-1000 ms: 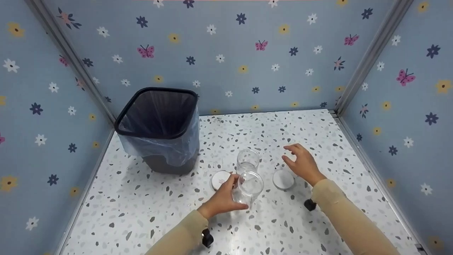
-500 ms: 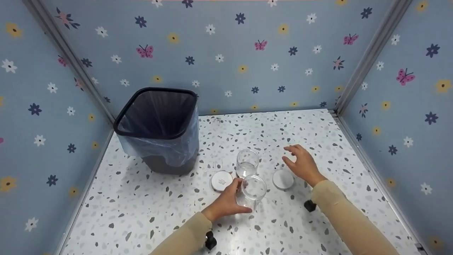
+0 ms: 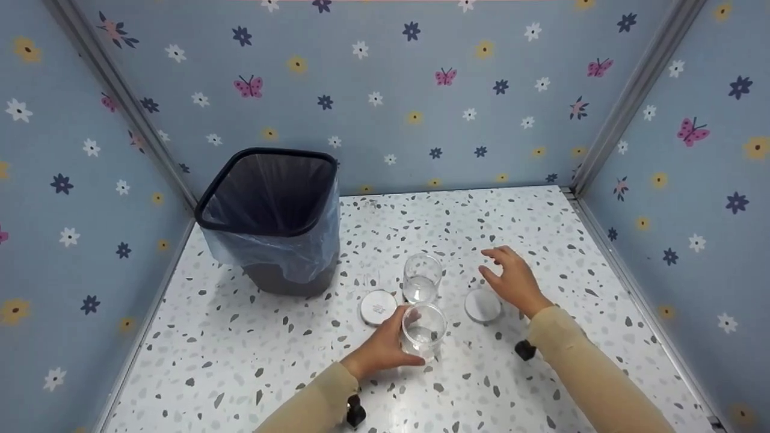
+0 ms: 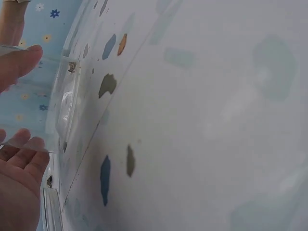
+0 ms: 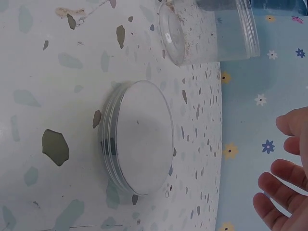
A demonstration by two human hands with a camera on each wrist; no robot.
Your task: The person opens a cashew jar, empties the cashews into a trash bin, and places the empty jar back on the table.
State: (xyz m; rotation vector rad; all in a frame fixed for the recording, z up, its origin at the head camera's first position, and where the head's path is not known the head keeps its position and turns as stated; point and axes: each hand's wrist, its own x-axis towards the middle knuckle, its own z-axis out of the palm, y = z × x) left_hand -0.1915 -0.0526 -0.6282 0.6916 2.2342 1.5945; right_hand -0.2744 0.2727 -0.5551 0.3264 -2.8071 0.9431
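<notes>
My left hand (image 3: pixel 382 349) holds a clear, open-topped jar (image 3: pixel 425 329) by its side, thumb on the near side and fingers on the far side. In the left wrist view, the base of this jar (image 4: pixel 36 108) is right at the tabletop. A second clear jar (image 3: pixel 422 278) stands upright just behind it. Left of the jars lies a round white lid (image 3: pixel 378 308) with small print. Another pale round lid (image 3: pixel 482 305) lies flat to the right. Near that lid, my right hand (image 3: pixel 514 281) hovers with loosely bent fingers, holding nothing.
A grey bin (image 3: pixel 289 278) with a black rim and a bag liner stands at the back left. Flower-patterned walls (image 3: pixel 385 78) enclose the speckled white tabletop (image 3: pixel 511 222) at the back and on both sides.
My left hand has brought the held jar slightly towards me, then a little back left, so the printed lid shows more fully. My right hand has stayed in place.
</notes>
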